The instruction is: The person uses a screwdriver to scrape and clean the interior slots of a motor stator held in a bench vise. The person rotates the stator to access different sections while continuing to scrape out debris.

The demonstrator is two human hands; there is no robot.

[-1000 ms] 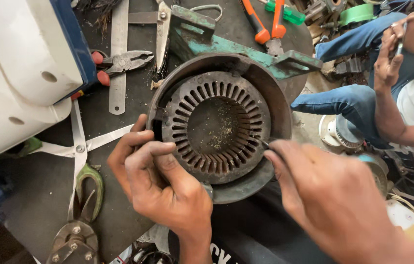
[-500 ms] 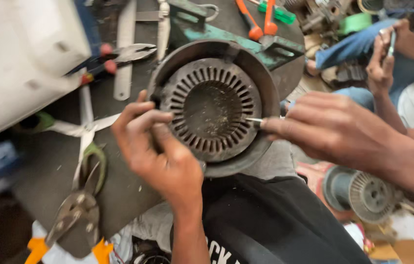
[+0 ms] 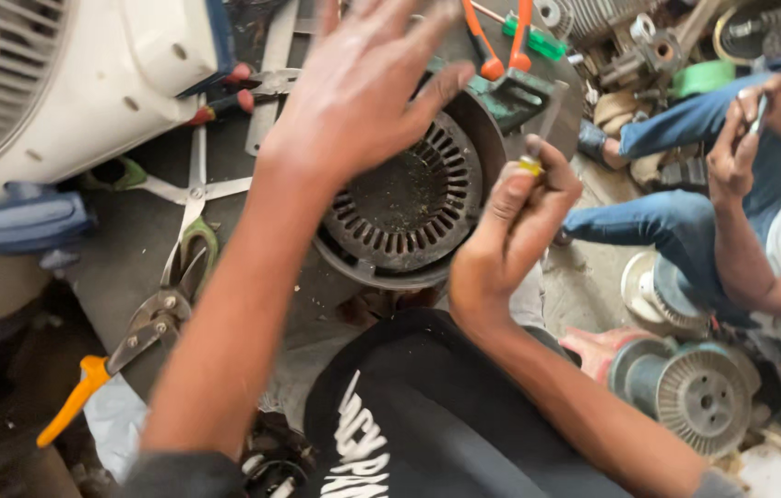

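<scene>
okay, my right hand (image 3: 515, 231) pinches a small yellow-tipped tool (image 3: 538, 138) just right of the stator (image 3: 404, 207), left hand (image 3: 363, 88) spread above it.

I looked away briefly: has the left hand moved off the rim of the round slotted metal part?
Yes. The left hand has lifted off the lower-left rim and now hovers open above the slotted metal part, toward its top.
</scene>
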